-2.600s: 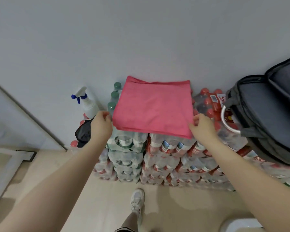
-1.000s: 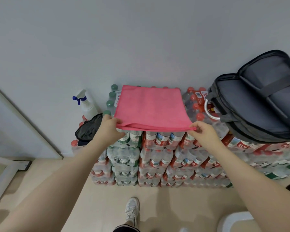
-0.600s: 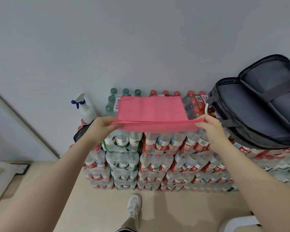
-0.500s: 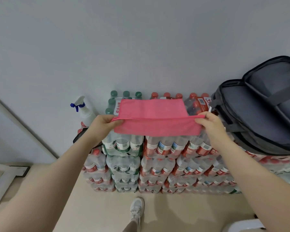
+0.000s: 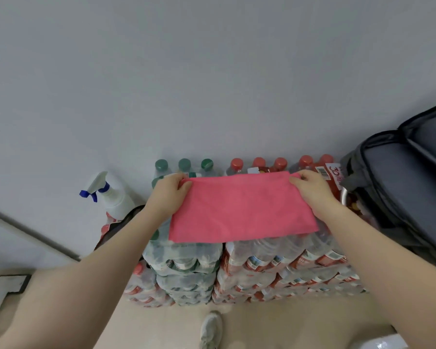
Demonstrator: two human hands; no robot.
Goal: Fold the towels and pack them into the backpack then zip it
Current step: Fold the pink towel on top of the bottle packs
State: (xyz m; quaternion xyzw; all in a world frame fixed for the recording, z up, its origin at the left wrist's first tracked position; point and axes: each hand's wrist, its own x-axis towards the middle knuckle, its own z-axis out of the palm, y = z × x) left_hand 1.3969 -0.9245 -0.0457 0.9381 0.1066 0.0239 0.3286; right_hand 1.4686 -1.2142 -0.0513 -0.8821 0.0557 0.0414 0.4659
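Folding under way: left hand and right hand pinch the far corners of a pink towel lying atop stacked bottle packs; the open backpack waits unpacked, unzipped.

head-worn view, forward and down

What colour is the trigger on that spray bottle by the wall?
Blue: the trigger on the white spray bottle, clearest in the head view.

Spray bottle left, backpack right, wall behind.
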